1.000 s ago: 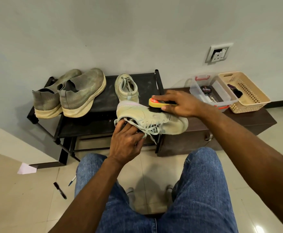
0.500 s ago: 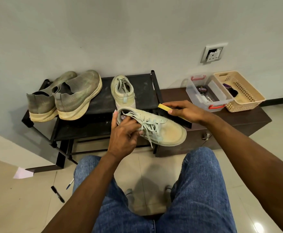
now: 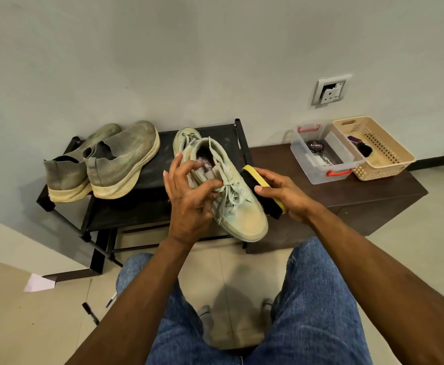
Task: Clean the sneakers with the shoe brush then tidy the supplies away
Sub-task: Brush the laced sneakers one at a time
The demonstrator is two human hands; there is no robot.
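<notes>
Head view: person sits facing a black shoe rack (image 3: 147, 180). Left hand (image 3: 189, 196) grips the pale laced sneaker (image 3: 238, 206) at the laces/tongue, thumb & fingers curled round them, shoe held in the air just in front of the rack, toe toward the camera. Right hand (image 3: 284, 196) is clamped on the shoe brush (image 3: 261, 192), yellow back in the palm, black bristles touching the shoe's outer side. Its mate (image 3: 182, 138) sits on the rack behind; two grey knit sneakers (image 3: 110, 164) stand at the rack's left end. On the low brown cabinet (image 3: 373, 191) to the right: clear tub (image 3: 323, 159) w/ a polish tin (image 3: 315, 146), beige basket (image 3: 373, 148) touching it.

Step in hand, I'd say: brushing this shoe's side. To do it well: keep the left grip firm so the shoe doesn't twist, bristles flat on the upper, short strokes heel to toe, turn the shoe for the yellowed toe cap. Watch the loose laces — they could snag the bristles.
</notes>
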